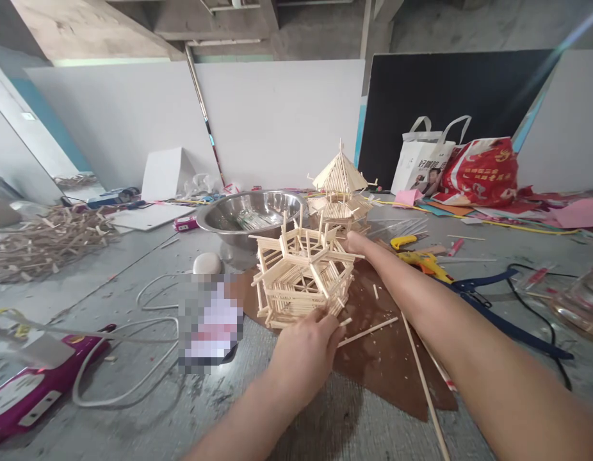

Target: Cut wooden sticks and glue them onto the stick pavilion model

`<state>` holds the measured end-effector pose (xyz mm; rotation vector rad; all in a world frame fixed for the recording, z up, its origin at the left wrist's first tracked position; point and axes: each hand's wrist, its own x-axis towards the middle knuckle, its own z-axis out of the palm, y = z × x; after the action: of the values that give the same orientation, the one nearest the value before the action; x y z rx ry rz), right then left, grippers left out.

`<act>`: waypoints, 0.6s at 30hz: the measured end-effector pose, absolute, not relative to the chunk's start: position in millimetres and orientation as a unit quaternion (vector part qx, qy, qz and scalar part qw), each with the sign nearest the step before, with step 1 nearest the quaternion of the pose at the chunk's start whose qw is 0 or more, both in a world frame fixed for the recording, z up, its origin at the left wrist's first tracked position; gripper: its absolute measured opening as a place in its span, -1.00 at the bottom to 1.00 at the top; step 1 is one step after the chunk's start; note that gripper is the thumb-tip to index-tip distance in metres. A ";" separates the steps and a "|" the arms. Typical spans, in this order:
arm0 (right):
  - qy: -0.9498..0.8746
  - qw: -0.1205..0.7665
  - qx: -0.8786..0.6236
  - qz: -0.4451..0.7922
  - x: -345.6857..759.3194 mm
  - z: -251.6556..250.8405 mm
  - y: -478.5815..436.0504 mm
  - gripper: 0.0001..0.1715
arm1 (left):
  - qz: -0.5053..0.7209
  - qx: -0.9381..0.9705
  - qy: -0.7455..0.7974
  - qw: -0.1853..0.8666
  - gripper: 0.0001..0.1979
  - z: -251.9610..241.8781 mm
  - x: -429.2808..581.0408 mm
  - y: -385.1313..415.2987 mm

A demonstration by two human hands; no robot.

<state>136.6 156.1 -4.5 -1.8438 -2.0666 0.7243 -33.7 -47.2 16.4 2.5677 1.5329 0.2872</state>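
L hand [303, 349] comes in low from the near edge, forearm angled up-right, knuckles up, fingers curled and pinching the bottom near rim of the stick frame [301, 278]. R forearm crosses from the lower right, nearly straight. R hand [357, 243] is against the frame's far right side, fingertips hidden behind the sticks, so can't tell how far it's closed. Frame is six-sided, pale thin wood sticks stacked log-cabin style w/ open top, and sits on a brown sheet [387, 365] mid-worktop [147, 416], which is grey and scuffed. Loose stick [368, 331] lies just beside L hand. Magenta power strip [22, 390] w/ white cable [128, 358] sits near left. Behind the frame are a shiny steel bowl [251, 214] and a stick pagoda [339, 186] w/ pointed roof. Far right are a white bag [424, 163] and a red bag [481, 169] w/ yellow print, not readable.
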 end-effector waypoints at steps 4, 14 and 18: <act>-0.665 0.082 -0.707 0.227 157.5 7.6 144.4 -0.74 | 0.132 0.854 0.493 0.102 -0.71 10.3 -28.7 -48.1; -0.641 0.190 -0.699 0.254 212.4 11.5 66.9 -0.76 | 0.174 0.854 0.477 0.115 -0.66 10.2 -25.3 -46.8; -0.626 0.247 -0.674 0.304 221.6 13.0 19.1 -0.76 | 0.185 0.842 0.501 0.073 -0.65 12.4 -23.3 -55.4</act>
<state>221.6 19.1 13.0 -1.8391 -1.7067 0.8282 -23.3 -55.4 12.4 2.5302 1.5056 0.5562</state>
